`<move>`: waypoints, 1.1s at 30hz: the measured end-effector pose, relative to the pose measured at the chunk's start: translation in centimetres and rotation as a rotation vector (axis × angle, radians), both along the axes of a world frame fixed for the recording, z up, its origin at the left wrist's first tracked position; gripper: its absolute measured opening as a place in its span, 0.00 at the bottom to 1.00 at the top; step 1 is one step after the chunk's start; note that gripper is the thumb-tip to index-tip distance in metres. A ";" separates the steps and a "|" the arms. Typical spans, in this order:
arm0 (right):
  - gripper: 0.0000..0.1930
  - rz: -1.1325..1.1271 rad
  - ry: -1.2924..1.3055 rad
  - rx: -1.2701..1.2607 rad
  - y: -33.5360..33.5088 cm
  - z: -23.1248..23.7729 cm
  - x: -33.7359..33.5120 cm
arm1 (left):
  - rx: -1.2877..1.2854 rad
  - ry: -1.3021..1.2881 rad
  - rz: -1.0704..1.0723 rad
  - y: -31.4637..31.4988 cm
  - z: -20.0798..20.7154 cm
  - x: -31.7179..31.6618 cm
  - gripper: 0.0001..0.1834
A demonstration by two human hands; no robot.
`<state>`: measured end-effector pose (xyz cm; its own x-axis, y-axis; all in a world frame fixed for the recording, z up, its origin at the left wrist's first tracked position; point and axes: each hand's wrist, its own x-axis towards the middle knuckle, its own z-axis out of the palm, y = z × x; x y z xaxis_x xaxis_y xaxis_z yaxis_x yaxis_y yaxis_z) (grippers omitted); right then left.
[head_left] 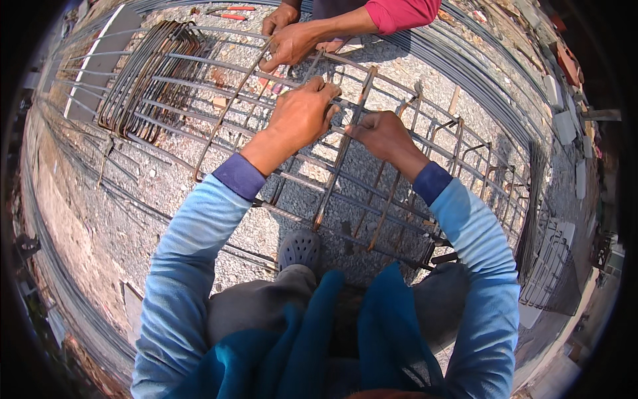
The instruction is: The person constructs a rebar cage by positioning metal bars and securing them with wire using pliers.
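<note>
A cage of steel rebar (229,124) lies across the middle, long bars running through square stirrups. My left hand (304,114) is closed over a long bar, fingers curled down beside a rusty stirrup (340,156). On the other side of that stirrup, my right hand (387,137) has thumb and fingers pinched together at the crossing of the bars. Whatever is between those fingertips is too small to make out. Opposite me, another person's hands (296,43), one sleeve pink, work at a neighbouring stirrup (232,100).
Bunched stirrups (149,80) hang on the cage's left end by a pale board (103,60). Red-handled pliers (236,13) lie at the back. Long bars (478,73) are stacked at the back right. Gravel (256,233) lies below, with my grey clog (300,249) beside the cage.
</note>
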<state>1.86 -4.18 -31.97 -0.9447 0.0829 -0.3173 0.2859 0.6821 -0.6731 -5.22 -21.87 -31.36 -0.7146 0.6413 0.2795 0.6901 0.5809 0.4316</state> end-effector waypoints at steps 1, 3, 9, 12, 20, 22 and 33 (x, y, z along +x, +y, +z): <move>0.23 -0.031 -0.012 -0.060 0.1 -0.2 0.0 | -0.003 0.000 0.002 -0.2 -0.1 0.1 0.09; 0.23 -0.062 -0.025 -0.122 0.3 -0.7 -0.2 | 0.056 -0.004 -0.271 -0.9 -0.5 0.1 0.09; 0.22 -0.022 0.003 -0.109 0.3 -0.6 -0.5 | 0.073 -0.013 -0.319 -1.1 -2.0 1.6 0.15; 0.22 -0.016 -0.032 -0.091 0.4 -0.4 -0.5 | -0.155 -0.513 -0.083 -0.5 -0.4 1.6 0.22; 0.21 -0.018 -0.024 -0.121 0.4 -0.8 -0.6 | 0.071 -0.100 -0.230 -0.9 -2.9 2.1 0.25; 0.21 -0.027 -0.021 -0.116 0.3 -0.8 -0.5 | 0.031 -0.136 -0.267 -0.8 -2.9 1.7 0.22; 0.20 -0.026 -0.023 -0.083 0.0 -0.9 -0.4 | -0.573 -0.722 -0.073 2.8 1.2 -0.9 0.13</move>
